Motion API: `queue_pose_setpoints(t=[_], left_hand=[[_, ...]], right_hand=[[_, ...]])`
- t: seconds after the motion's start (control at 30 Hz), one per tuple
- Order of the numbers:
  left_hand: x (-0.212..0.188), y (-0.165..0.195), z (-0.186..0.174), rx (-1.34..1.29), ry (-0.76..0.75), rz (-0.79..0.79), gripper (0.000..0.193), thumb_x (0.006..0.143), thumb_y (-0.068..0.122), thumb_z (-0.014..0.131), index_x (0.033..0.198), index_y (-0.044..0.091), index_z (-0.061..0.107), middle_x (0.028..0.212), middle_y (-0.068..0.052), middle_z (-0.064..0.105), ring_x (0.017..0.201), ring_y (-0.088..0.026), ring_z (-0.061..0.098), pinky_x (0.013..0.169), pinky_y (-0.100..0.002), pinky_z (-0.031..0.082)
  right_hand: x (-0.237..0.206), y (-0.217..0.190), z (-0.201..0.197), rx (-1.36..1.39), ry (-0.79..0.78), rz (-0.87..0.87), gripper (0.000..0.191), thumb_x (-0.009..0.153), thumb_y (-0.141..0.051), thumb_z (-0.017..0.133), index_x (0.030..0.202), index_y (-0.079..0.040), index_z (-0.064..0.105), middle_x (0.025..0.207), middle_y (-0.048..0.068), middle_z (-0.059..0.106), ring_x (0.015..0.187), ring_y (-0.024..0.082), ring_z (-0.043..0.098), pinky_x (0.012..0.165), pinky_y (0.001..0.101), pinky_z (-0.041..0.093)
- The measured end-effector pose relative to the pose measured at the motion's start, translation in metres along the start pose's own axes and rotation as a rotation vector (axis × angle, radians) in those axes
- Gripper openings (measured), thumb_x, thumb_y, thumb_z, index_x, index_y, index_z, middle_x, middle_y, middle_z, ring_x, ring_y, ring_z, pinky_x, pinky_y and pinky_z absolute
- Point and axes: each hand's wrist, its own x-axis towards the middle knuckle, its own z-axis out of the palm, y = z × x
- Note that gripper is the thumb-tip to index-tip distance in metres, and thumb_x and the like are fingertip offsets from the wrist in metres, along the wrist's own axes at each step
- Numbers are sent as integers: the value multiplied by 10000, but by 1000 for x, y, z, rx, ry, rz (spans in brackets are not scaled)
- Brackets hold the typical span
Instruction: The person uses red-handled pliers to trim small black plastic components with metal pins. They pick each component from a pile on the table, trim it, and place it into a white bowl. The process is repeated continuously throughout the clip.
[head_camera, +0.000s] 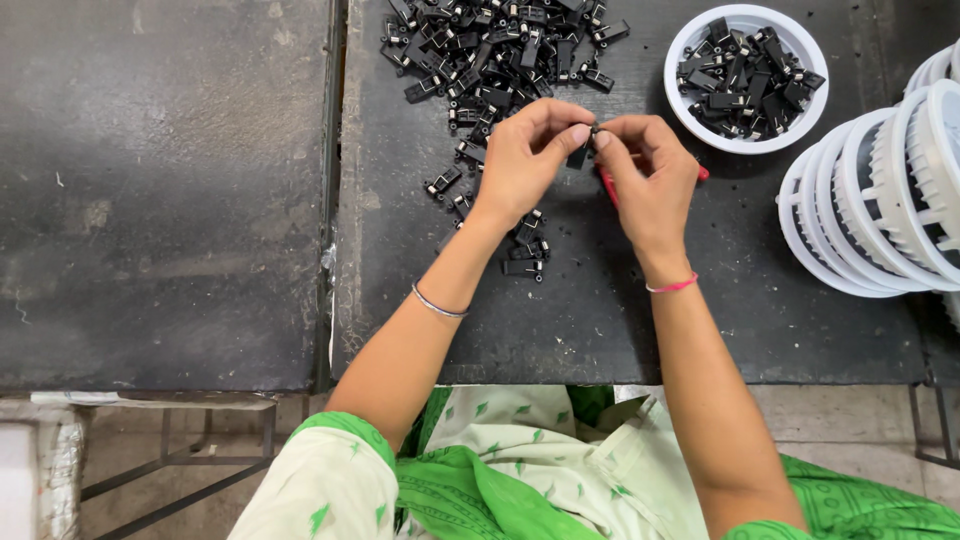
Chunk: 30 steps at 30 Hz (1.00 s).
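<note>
Both hands met over the middle of the bench. My left hand (525, 150) pinched a small black plastic part (579, 156) between thumb and fingertips; my right hand (650, 175) closed on the same part from the other side, fingertips touching it. The right hand's grip also held a red-handled tool (607, 186) tucked under the palm, a red tip showing at the far side of the hand. What the tool was I could not tell; most of it was hidden.

The part sat lifted off the bench, between the two hands, just below the loose pile.

Outward: a large heap of black parts (490, 50) lay scattered at the top of the bench, trailing down toward the left wrist, a few strays (525, 262) beside the forearm. To the right, a white bowl (690, 45) held a smaller batch of similar black pieces (745, 70). Further right, a leaning stack of white round ribbed mouldings (870, 200), touching one another.

Judgement on progress: bowl roughly part-filled, heap on the bench much larger. I read it as early-to-middle of the batch, with most pieces yet to pass through the hands. One piece in hand, not yet dropped in the bowl.

Dark bench (600, 320), second slab to the left, seam between.
</note>
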Motion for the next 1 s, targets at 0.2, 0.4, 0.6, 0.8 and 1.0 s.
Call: queue_pose_setpoints(t=[0.2,0.4,0.6,0.8,1.0], left_hand=[[-1,-3,0,13,28,-21,136,973,89,705,1081,11,731,928,0,749,829,-60,664,738,-229,532],[4,-3,0,-66,6,-69,101,986,53,696,1073,11,727,918,-10,744,828,-77,663,757,-245,548],[-4,10,1,244,112,164,99,930,9,693,1025,22,715,901,-8,752,822,-76,707,760,-237,573],[2,1,1,64,86,48,100,953,-8,695,1042,28,723,914,-13,751,828,-77,684,767,-244,565],[4,-6,1,161,119,127,98,968,-1,654,1047,30,703,924,-9,733,855,-62,669,788,-226,550]], right_hand=[[0,-5,3,-37,-1,-61,62,1016,-28,707,1049,21,687,950,59,708,824,101,680,764,250,551],[-2,-5,1,-265,22,-216,55,1014,-6,716,1043,29,686,941,73,698,825,110,677,762,257,542],[5,11,8,254,-41,144,72,1026,-60,700,1057,-2,673,922,25,706,816,84,662,764,236,540],[0,6,5,-49,-10,-69,69,1023,-40,702,1056,16,678,936,56,701,815,120,666,764,265,543],[3,14,-5,-33,37,-79,66,1048,-51,678,1063,12,665,956,60,695,844,117,659,782,264,554]])
